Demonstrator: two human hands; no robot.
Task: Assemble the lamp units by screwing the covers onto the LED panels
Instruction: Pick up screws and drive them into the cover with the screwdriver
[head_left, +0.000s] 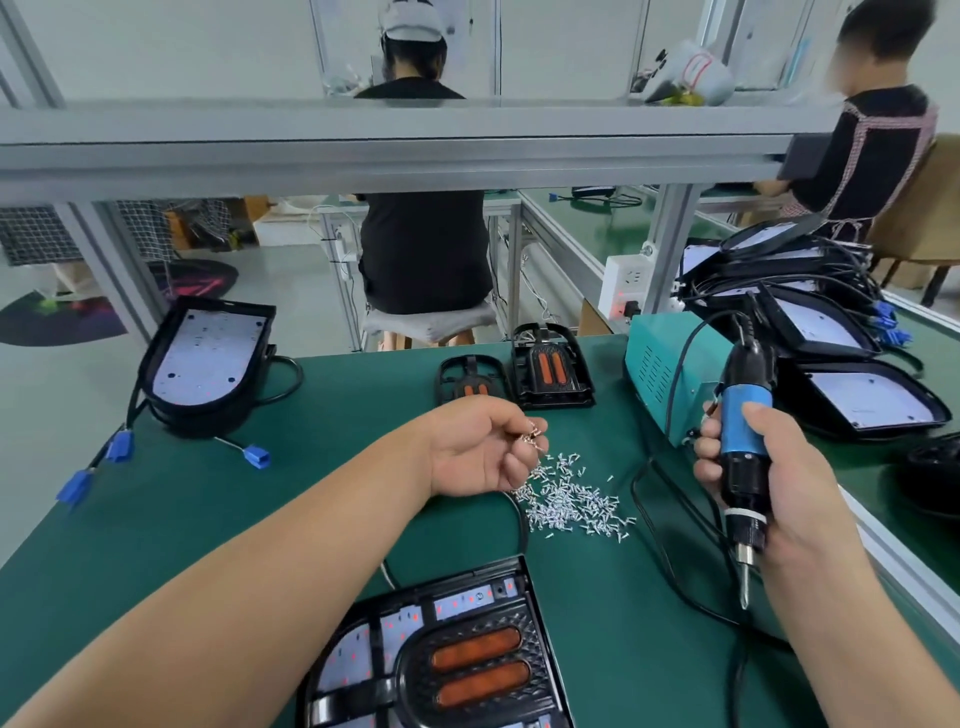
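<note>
The left hand (483, 447) is palm up, fingers curled round small silver screws (535, 434); the right hand (774, 483) grips a blue-and-black electric screwdriver (744, 421), bit down.

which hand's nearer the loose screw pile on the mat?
Left. The left hand hovers at the screw pile's left edge, pinching a few screws. The right hand is off to the pile's right, gripping the electric screwdriver.

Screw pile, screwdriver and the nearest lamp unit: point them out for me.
Screw pile (571, 499): head view, middle of the heap.
Screwdriver (737, 415): head view, its blue barrel.
Nearest lamp unit (475, 652): head view, upper orange lens of its cover.
</note>
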